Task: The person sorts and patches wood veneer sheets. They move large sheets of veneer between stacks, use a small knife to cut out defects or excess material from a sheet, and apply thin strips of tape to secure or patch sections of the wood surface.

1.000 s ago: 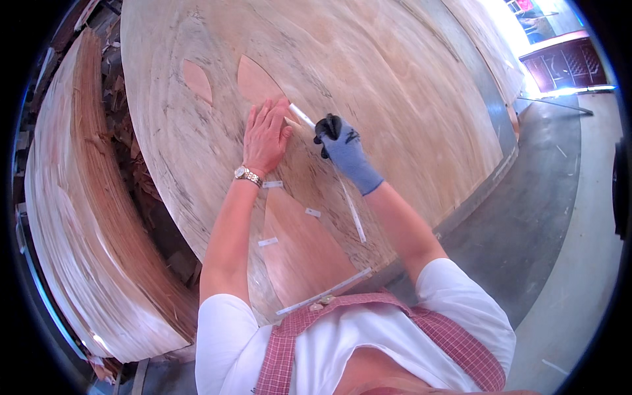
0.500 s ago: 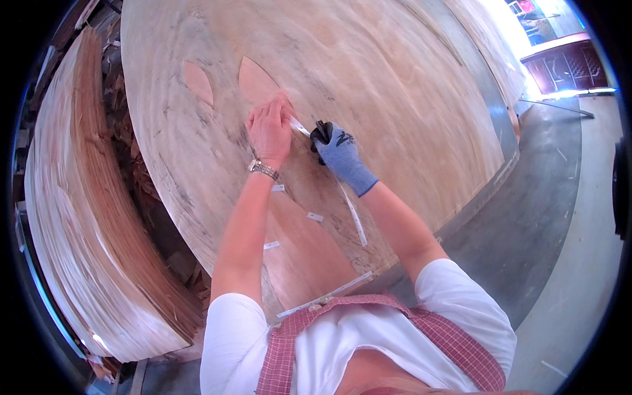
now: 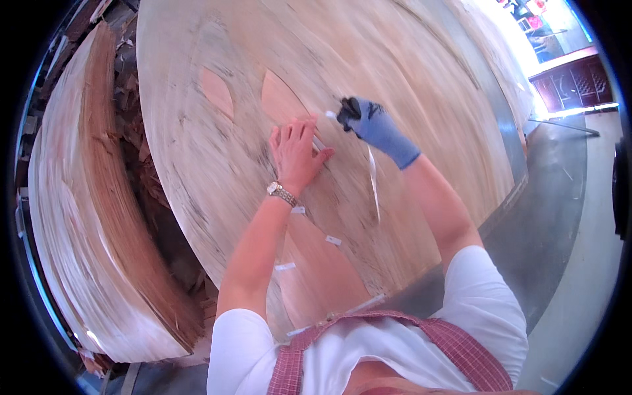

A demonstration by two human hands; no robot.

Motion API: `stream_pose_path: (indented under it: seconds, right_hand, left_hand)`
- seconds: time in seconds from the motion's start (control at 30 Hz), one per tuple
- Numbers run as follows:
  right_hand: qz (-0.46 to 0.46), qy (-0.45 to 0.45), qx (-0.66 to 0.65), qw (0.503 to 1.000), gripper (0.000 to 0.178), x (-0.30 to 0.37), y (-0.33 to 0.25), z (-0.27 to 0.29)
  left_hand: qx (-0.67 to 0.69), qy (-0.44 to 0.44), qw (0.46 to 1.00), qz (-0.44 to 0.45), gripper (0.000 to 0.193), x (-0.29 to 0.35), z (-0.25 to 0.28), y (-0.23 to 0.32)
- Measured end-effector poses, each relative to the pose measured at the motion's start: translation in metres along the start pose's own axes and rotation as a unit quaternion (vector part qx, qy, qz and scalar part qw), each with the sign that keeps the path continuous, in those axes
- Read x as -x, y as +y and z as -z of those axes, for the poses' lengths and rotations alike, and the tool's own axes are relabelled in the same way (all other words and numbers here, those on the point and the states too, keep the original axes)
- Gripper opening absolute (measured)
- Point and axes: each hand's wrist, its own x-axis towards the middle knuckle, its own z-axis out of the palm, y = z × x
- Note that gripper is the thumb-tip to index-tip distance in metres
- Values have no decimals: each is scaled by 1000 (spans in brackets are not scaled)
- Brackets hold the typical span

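Observation:
My bare left hand (image 3: pixel 297 153), a wristwatch (image 3: pixel 282 193) on its wrist, lies on a pale wood veneer sheet (image 3: pixel 421 164) with fingers apart. A short white tape piece (image 3: pixel 319 143) shows beside its fingers, at the lower tip of a pinkish leaf-shaped patch (image 3: pixel 282 95). To the right, my right hand (image 3: pixel 375 126), in a blue and black glove, is closed on a strip of white tape (image 3: pixel 374 181) that trails below it; a white end shows at the fingertips. Whether it also grips a small tool, I cannot tell.
A second leaf-shaped patch (image 3: pixel 217 93) sits at the upper left. Nearer me, a larger pinkish piece (image 3: pixel 322 253) has small white tape pieces (image 3: pixel 334 241) along its edges. A tall veneer stack (image 3: pixel 72 224) stands left, past a dark gap with scraps (image 3: pixel 141 164). Grey floor (image 3: pixel 546 217) lies right.
My right hand has moved up and to the right, away from the left, taking the tape strip along. My left hand has spread its fingers flat. The view has shifted slightly.

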Motion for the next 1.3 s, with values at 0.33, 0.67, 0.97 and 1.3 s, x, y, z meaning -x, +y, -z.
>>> stream_pose_path:
  seconds: [0.33, 0.67, 0.97, 1.3]
  right_hand:
    - [14, -111, -235, 965, 17, -164, -64, -29]
    - [32, -109, 8, 994, 41, -210, -60, -48]
    - [-25, -131, -57, 989, 42, -157, -49, -27]
    - [85, -134, -202, 966, 17, -154, -116, -42]
  left_hand:
    - [-90, 127, 985, 77, 47, -58, -17, -67]
    - [-42, 144, 986, 71, 56, -70, -13, -68]
    - [-179, 34, 980, 74, 57, -96, -6, -80]
    - [-62, 192, 969, 142, 36, -88, 35, -155]
